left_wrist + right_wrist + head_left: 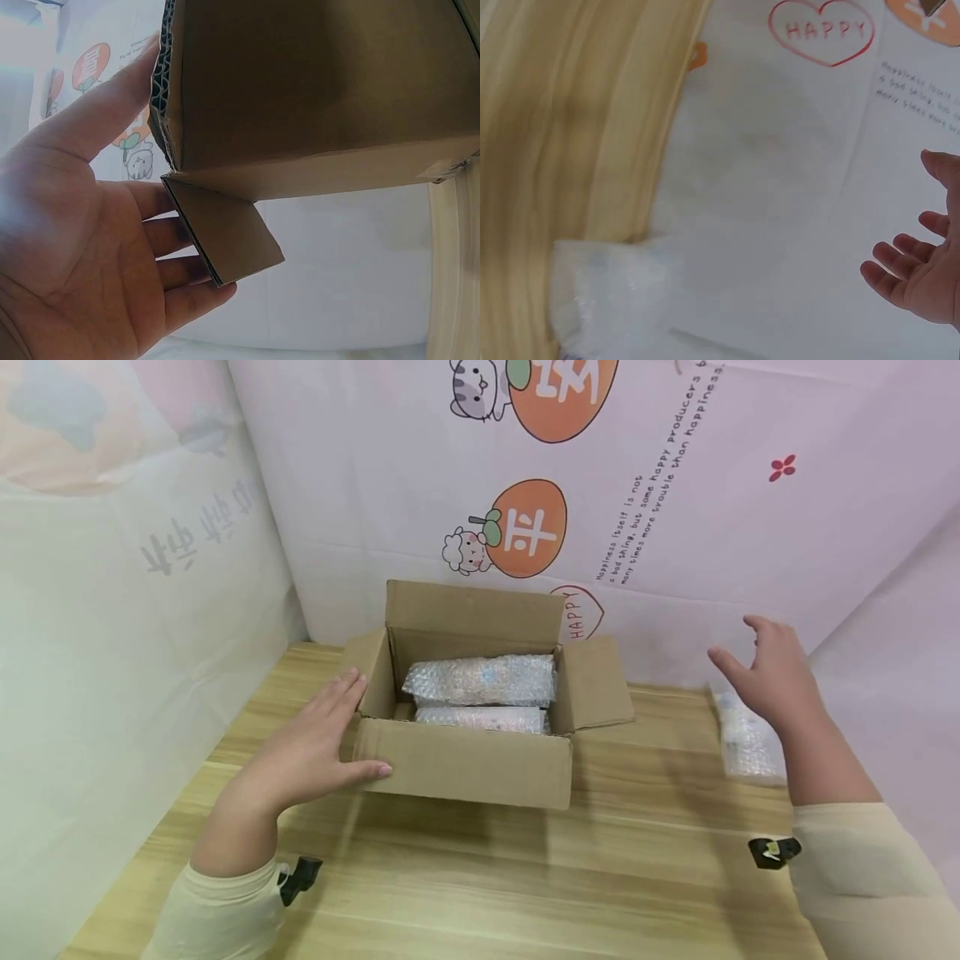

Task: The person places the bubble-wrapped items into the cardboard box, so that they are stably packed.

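Observation:
An open cardboard box [465, 764] stands on the table with its flaps spread. Inside lie two bubble-wrapped packages, a rear one [480, 681] and a front one [480, 718] partly hidden by the front flap. My left hand [307, 752] rests at the box's left front corner, thumb on the front flap and fingers along the left flap [225, 232]. In the left wrist view its fingers lie behind that flap. My right hand [776, 681] is in the air at the right, fingers loosely bent and holding nothing. Near it, another bubble-wrapped package [752, 743] lies on the table.
The wooden table [450, 893] meets a white printed sheet [375, 485] behind the box. More white sheeting [135, 652] hangs at the left and right. A dark wrist camera [300, 881] sits on the left sleeve, another dark device [772, 852] on the right one.

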The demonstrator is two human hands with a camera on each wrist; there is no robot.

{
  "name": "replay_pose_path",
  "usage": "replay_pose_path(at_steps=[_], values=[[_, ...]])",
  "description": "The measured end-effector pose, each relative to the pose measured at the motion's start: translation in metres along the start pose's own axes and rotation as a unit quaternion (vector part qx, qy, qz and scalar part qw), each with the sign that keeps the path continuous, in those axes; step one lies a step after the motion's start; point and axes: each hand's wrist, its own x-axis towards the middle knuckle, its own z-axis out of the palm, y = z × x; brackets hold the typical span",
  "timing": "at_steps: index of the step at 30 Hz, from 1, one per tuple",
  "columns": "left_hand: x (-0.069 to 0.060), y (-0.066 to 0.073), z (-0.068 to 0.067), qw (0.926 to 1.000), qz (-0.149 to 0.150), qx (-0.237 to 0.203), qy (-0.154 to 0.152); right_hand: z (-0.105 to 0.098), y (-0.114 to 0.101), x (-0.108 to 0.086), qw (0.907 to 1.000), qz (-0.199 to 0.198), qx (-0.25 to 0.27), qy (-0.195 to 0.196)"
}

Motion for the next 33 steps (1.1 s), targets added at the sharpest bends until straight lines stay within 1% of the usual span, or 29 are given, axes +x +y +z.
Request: replay_pose_path(at_steps=[6, 10, 13, 18, 25, 33], values=[[0.001, 0.001, -0.001, 1.0, 0.003, 0.003, -0.001, 0.003, 0.032, -0.006, 0.998, 0.057, -0.025, -0.015], [0.001, 0.001, -0.002, 1.0, 0.003, 0.004, -0.001, 0.007, 0.049, -0.01, 0.995, 0.084, -0.048, -0.023], [0.0, 0.001, -0.002, 1.0, 0.001, 0.001, -0.001, 0.015, 0.064, -0.014, 0.9912, 0.107, -0.069, -0.035], [0.0, 0.001, 0.0, 1.0, 0.001, 0.001, 0.0, 0.033, 0.089, -0.023, 0.9819, 0.146, -0.102, -0.065], [0.0, 0.0, 0.001, 1.0, 0.001, 0.008, 0.005, 0.054, 0.109, -0.031, 0.969, 0.17, -0.132, -0.122], [0.0, 0.001, 0.001, 0.9998, 0.003, 0.019, 0.007, 0.07, 0.121, -0.038, 0.9588, 0.186, -0.148, -0.156]])
